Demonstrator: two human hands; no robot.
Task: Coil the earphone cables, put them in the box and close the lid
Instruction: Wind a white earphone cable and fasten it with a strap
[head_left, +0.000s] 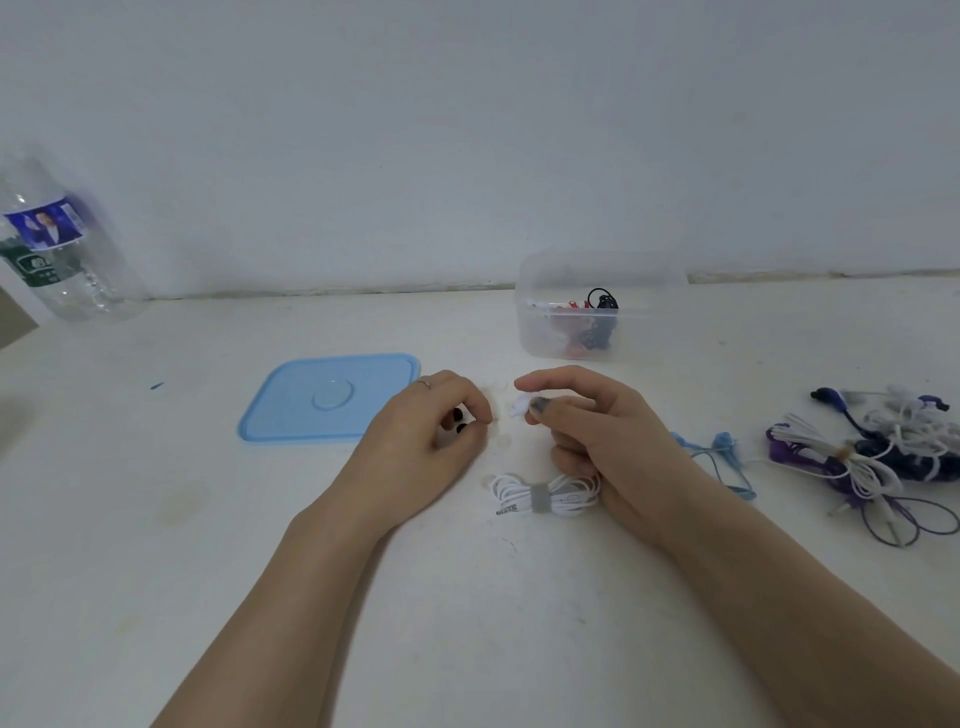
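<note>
A coiled white earphone cable (545, 496) bound with a grey strap lies on the table between my hands. My right hand (587, 431) pinches a white earbud (521, 404) just above the coil. My left hand (431, 431) is curled next to it; what its fingers hold is hidden. The clear plastic box (597, 306) stands open behind my hands, with red, black and white earphones inside. Its blue lid (332, 397) lies flat to the left of my left hand.
A tangle of white, purple and dark blue earphones (872, 457) lies at the right. A light blue earphone (722, 457) lies next to my right wrist. A clear water bottle (57, 244) stands at the far left by the wall.
</note>
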